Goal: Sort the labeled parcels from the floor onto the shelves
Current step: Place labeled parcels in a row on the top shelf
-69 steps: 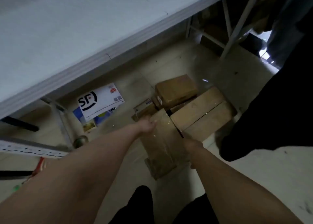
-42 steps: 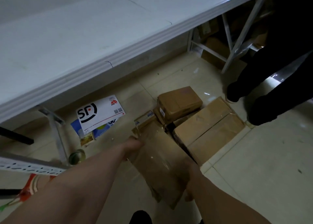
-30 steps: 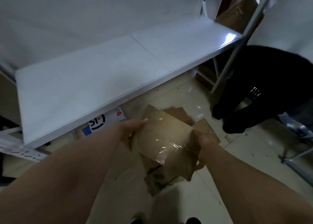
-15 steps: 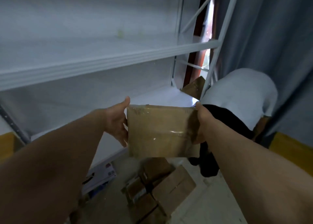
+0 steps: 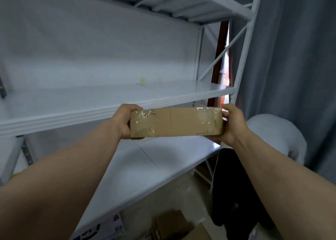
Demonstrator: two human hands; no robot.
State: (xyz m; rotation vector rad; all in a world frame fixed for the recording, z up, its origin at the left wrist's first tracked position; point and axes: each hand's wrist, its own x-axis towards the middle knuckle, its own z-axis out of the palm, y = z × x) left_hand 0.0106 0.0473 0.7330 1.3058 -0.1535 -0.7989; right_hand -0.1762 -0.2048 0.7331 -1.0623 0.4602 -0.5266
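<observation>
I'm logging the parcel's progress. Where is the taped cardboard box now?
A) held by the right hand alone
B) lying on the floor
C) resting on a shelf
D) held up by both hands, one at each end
D: the left hand and right hand grip opposite ends of the cardboard box, in the air before the shelf edge.

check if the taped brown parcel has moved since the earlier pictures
Yes, upward: the parcel was on the floor below the lower shelf; now it is above it, level with the middle shelf edge.
</observation>
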